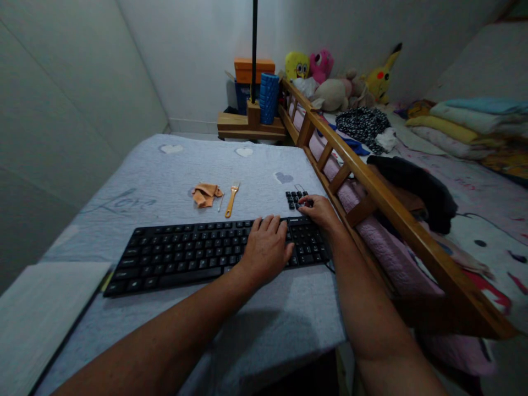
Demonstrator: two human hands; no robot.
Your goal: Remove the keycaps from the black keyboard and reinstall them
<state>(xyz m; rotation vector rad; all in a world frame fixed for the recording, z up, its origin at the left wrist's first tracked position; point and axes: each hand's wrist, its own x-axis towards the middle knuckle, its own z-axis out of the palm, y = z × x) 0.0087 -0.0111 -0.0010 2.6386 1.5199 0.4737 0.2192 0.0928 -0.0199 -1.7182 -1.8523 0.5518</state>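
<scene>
A black computer keyboard (pixel 177 250) lies across the bed-sheet-like cloth on the table. My left hand (pixel 268 245) rests palm down on its right part, fingers stretched out over the keys. Beyond the keyboard's upper right edge sits a small group of loose black keycaps (pixel 292 199), with a thin wire tool (pixel 300 187) behind them. My right hand (pixel 317 209) is at these keycaps, thumb and fingertips pinched around a dark keycap, partly hidden by the fingers. Farther left lie a brush (pixel 231 204) with a yellow handle, a cotton swab (pixel 220 203) and a crumpled orange cloth (pixel 206 194).
A wooden bed rail (pixel 355 165) runs close along the table's right side, near my right arm. Behind it are clothes, folded bedding (pixel 466 124) and plush toys (pixel 330 93). A white sheet-like item (pixel 49 308) lies at front left. Boxes (pixel 251 70) stand beyond the table.
</scene>
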